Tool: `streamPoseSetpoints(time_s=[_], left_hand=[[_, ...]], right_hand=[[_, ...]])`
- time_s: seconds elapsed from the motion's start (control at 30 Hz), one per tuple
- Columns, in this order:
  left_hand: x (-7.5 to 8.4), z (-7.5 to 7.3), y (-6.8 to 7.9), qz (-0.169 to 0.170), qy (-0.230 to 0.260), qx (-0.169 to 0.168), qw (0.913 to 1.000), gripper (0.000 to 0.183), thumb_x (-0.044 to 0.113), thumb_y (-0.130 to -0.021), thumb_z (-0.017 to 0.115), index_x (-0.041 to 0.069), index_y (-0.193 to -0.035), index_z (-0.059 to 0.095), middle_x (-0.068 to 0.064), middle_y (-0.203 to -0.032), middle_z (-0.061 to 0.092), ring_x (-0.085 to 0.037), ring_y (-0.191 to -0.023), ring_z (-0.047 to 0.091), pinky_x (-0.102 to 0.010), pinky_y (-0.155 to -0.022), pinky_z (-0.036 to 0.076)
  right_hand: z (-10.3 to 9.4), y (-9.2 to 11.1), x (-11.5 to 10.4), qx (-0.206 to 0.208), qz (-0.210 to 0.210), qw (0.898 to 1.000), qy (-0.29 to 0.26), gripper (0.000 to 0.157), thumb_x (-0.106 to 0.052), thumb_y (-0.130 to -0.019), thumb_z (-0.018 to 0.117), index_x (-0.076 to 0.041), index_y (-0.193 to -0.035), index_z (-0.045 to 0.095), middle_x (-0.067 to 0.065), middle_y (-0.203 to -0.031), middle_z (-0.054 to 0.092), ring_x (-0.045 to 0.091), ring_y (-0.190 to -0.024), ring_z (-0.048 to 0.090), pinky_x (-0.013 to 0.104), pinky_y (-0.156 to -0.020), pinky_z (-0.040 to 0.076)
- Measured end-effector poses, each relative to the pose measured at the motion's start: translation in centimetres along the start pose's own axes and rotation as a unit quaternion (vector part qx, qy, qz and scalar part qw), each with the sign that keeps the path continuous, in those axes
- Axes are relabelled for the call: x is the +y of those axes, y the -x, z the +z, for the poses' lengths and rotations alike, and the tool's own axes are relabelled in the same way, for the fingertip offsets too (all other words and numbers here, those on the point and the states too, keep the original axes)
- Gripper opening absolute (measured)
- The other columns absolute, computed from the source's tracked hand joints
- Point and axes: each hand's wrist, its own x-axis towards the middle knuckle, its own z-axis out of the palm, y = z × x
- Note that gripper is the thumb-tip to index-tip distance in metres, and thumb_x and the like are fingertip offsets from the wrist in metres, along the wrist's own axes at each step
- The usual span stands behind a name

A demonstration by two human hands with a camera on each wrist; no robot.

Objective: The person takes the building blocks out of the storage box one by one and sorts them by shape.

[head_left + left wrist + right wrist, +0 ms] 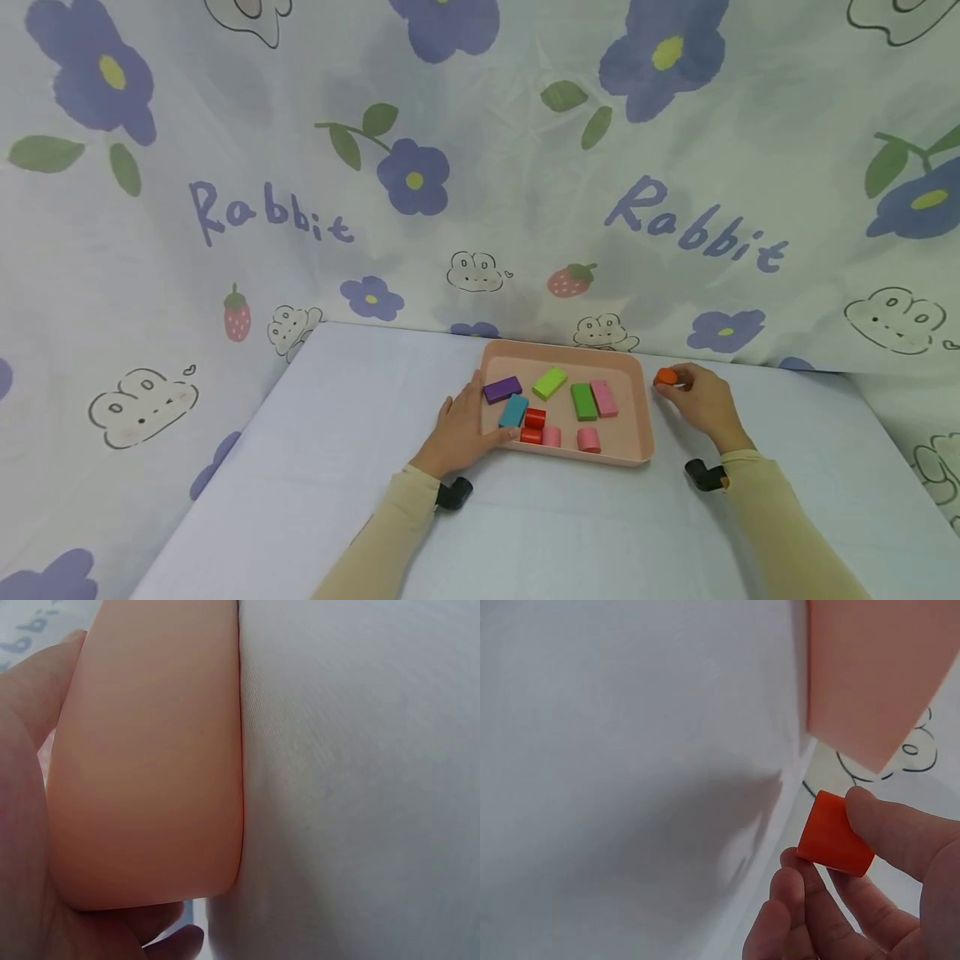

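Orange cylinder (665, 377), one: held in right hand (708, 404), pinched between thumb and fingers, near bench's (300, 467) far edge; left hand (459, 429) farther off. Long axis: uncertain. Tray (636, 417), one: lay left of cylinder, just beside, not touching. Left hand gripped tray's near-left corner, thumb over near rim. Blocks (584, 402), assorted colours: lay inside tray.

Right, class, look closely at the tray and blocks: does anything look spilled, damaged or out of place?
Nothing looks spilled or visibly damaged. Only the orange block stands apart: the right hand pinches it just outside the tray, while the other blocks lie inside, at mixed angles.
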Motion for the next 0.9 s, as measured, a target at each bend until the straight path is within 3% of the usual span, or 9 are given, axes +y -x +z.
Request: streamPoseSetpoints(time_s=[0.43, 0.9], left_hand=[[-0.2, 0.0, 0.0, 0.002, 0.006, -0.005, 1.0, 0.115, 0.071, -0.085, 0.061, 0.005, -0.162, 0.005, -0.014, -0.166, 0.02, -0.032, -0.151, 0.022, -0.061, -0.12, 0.009], [-0.3, 0.1, 0.0, 0.001, 0.006, -0.004, 1.0, 0.116, 0.071, -0.085, 0.061, 0.004, -0.162, 0.005, -0.014, -0.166, 0.02, -0.032, -0.152, 0.022, -0.061, -0.12, 0.009]], right_hand=[[0.0, -0.3, 1.3, -0.009, 0.005, 1.0, 0.011, 0.05, -0.027, -0.091, 0.073, 0.011, -0.121, 0.062, 0.028, -0.107, 0.067, 0.041, -0.095, 0.062, 0.049, -0.078, 0.051], [-0.1, -0.3, 1.4, -0.016, 0.008, 1.0, 0.02, 0.05, -0.025, -0.09, 0.073, 0.012, -0.121, 0.061, 0.028, -0.105, 0.067, 0.039, -0.092, 0.062, 0.046, -0.075, 0.05]])
